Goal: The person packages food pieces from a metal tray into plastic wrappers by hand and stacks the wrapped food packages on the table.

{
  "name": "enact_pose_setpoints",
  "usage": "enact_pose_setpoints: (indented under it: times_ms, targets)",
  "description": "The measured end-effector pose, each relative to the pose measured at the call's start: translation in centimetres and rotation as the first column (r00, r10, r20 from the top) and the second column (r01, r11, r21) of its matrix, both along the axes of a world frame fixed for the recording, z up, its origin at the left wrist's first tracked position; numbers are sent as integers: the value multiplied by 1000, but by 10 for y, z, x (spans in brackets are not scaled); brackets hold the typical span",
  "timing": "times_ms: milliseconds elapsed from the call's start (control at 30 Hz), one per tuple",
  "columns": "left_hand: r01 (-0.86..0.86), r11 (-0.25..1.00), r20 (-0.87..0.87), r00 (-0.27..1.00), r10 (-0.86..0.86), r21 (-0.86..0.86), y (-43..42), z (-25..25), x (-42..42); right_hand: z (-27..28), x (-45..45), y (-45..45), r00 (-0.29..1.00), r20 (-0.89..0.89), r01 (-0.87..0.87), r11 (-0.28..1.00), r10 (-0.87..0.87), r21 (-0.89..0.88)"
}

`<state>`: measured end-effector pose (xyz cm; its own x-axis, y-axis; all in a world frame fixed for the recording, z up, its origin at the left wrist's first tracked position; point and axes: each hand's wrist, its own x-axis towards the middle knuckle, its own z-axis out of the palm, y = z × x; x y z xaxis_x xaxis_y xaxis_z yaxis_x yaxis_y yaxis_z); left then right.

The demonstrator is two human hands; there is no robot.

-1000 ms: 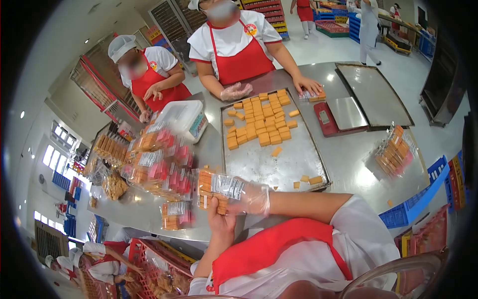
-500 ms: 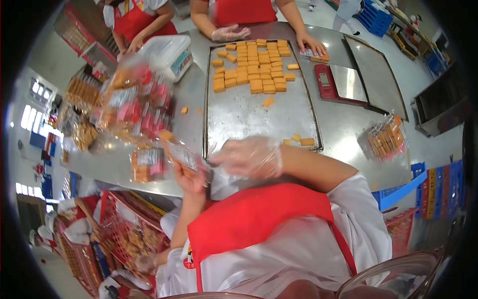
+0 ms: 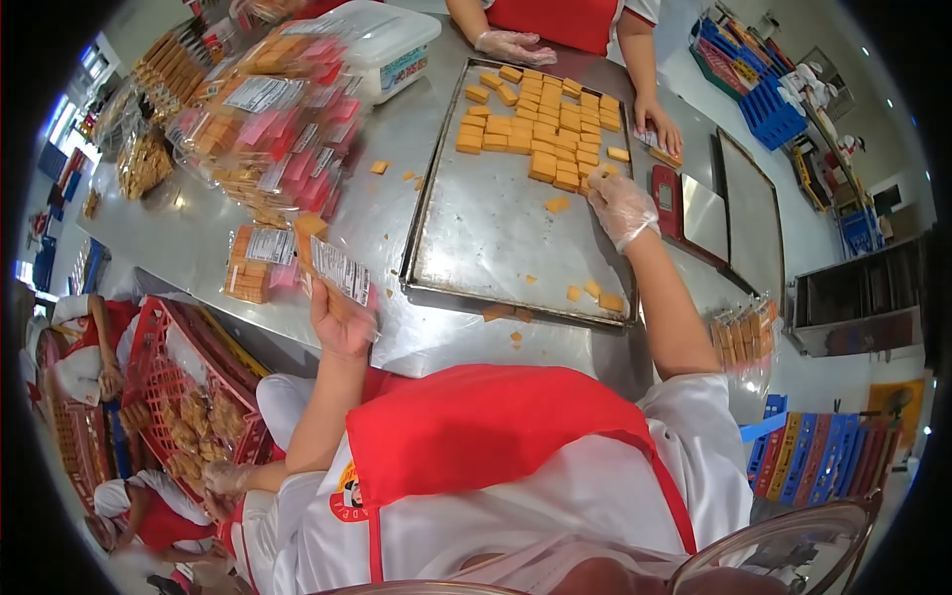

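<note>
My left hand (image 3: 342,322) is wrapped round a clear labelled bag of biscuits (image 3: 332,266), held tilted above the steel table. My right hand (image 3: 625,206), in a clear plastic glove, reaches to the lower right edge of the block of orange biscuits (image 3: 540,124) on the metal tray (image 3: 496,243). Its fingertips are at the biscuits; whether they pinch one is too small to tell. Loose biscuits and crumbs lie near the tray's front edge. Another filled bag (image 3: 253,263) lies left of the held one, below a heap of packed bags (image 3: 273,129).
A white lidded tub (image 3: 382,45) stands behind the heap. Right of the tray are a red scale (image 3: 667,198) and an empty tray (image 3: 751,203). Across the table, a co-worker's hand (image 3: 657,127) rests on a bag. Upright packs (image 3: 744,342) stand at the right edge.
My right hand has left the held bag and moved right and forward to the biscuits on the tray. My left hand still holds the bag. The camera view has shifted.
</note>
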<state>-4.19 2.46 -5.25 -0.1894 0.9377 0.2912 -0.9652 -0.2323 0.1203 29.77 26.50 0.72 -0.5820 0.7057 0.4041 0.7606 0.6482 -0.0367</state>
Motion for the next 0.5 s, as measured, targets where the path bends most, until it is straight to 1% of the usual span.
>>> enact_pose_setpoints:
  times_ms: [67,133,267,300,367,400,500]
  targets:
    - [16,1000,-4,1000,-16,-17,0,5,2,16,-1,-9,998,34,49,999,-50,11]
    - [23,999,1,1000,-23,-32,1,7,3,24,-10,0,999,49,2,1000,-3,21]
    - [49,997,-1,999,-49,-57,5,2,0,11,-38,1,992,121,-25,999,20,48]
    - [46,997,3,999,-46,-68,5,2,0,4,-37,4,941,335,-86,990,45,109]
    - [28,996,15,1000,-27,-86,3,2,1,20,-46,-11,961,276,56,992,-23,-109]
    - [21,996,10,1000,-20,-83,2,4,1,24,-48,-20,965,255,120,968,-61,-222]
    - [11,997,4,1000,-11,-75,1,7,4,19,-44,-35,985,163,106,921,-47,-376]
